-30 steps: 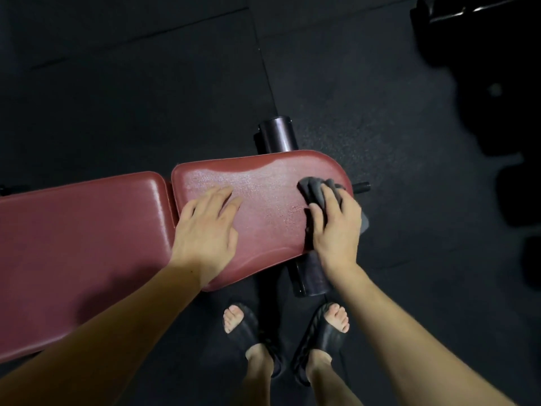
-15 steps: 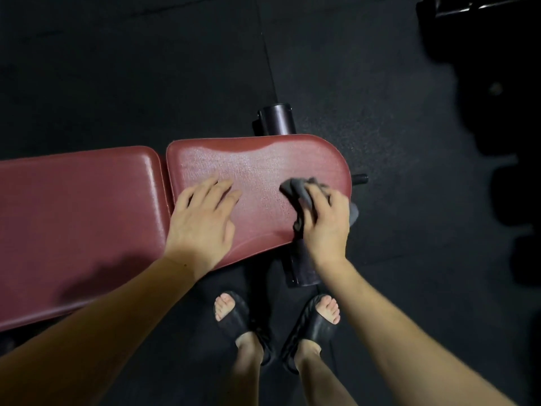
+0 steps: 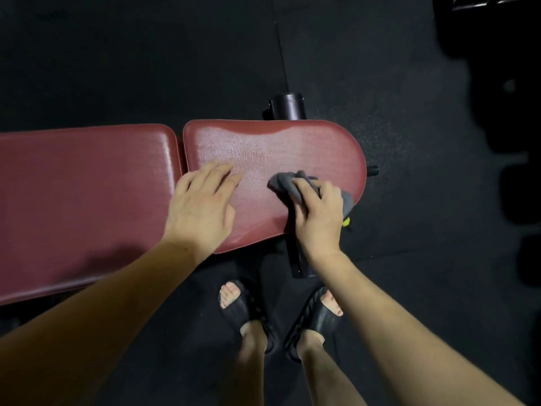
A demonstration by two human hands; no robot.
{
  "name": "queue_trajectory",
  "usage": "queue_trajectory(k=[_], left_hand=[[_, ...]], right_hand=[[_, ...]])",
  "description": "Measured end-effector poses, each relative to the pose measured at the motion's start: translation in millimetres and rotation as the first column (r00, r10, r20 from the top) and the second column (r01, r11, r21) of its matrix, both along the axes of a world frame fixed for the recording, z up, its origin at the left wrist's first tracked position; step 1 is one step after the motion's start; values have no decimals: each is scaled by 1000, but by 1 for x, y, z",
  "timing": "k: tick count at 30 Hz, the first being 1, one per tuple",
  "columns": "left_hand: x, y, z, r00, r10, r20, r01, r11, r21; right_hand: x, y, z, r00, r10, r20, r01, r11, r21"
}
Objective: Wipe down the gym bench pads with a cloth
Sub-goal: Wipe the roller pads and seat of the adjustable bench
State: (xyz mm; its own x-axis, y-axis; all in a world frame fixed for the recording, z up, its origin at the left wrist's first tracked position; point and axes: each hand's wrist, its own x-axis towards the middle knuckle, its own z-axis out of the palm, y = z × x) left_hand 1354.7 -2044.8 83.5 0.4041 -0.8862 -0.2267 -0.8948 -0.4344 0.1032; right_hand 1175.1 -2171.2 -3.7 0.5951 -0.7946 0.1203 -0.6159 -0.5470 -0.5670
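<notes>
The black floor (image 3: 380,83) fills most of what I see, with dark gear (image 3: 497,112) blurred at the far right. Across it runs the red bench: the long back pad (image 3: 87,200) on my left, and just beside it, across a narrow gap, the rounded seat pad (image 3: 278,153). The seat's far part shines under the light. A black roller (image 3: 287,106) sticks out beyond the seat's far edge, and another black tube (image 3: 295,259) shows under its near edge, by my right wrist. A short peg (image 3: 372,170) juts from the seat's right end.

My feet stand below the seat in black slides (image 3: 237,309). My left hand (image 3: 202,209) lies flat on the seat's near left corner, fingers straight and a little spread. My right hand (image 3: 319,215) presses the grey cloth (image 3: 285,183) onto the seat's right part, fingers curled over it; the cloth bunches out ahead of my fingertips and past my knuckles. Something small and yellow-green (image 3: 346,221) peeks out beside that hand; I cannot tell what.
</notes>
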Motion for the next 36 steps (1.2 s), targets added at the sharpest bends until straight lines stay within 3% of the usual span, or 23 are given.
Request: queue_trajectory(k=[7, 10, 16, 21, 24, 29, 31, 33, 36], left_hand=[[-1, 18, -8, 1000, -14, 13, 14, 999, 31], [1, 22, -8, 999, 39, 6, -39, 999, 29], [7, 37, 1, 999, 48, 4, -48, 999, 8], [23, 48, 5, 996, 78, 39, -78, 997, -10], [33, 54, 10, 991, 126, 50, -126, 992, -2], [41, 69, 14, 990, 129, 61, -128, 991, -25], [41, 75, 11, 991, 111, 78, -111, 994, -9], [42, 79, 12, 991, 94, 98, -96, 995, 17], [51, 81, 15, 988, 99, 118, -99, 995, -8]], right_hand=[[90, -70, -1, 998, -59, 30, 62, 991, -121], [101, -59, 4, 990, -137, 38, 140, 987, -75], [31, 46, 18, 995, 94, 16, -94, 996, 8], [132, -13, 23, 999, -20, 31, 23, 996, -87], [160, -18, 29, 998, -60, 35, 62, 996, -68], [76, 74, 38, 972, 232, 46, -233, 972, 8], [74, 73, 34, 958, 285, 32, -285, 958, -9], [106, 49, 32, 961, 273, 36, -270, 961, -61], [174, 10, 35, 990, 123, 68, -116, 988, -100]])
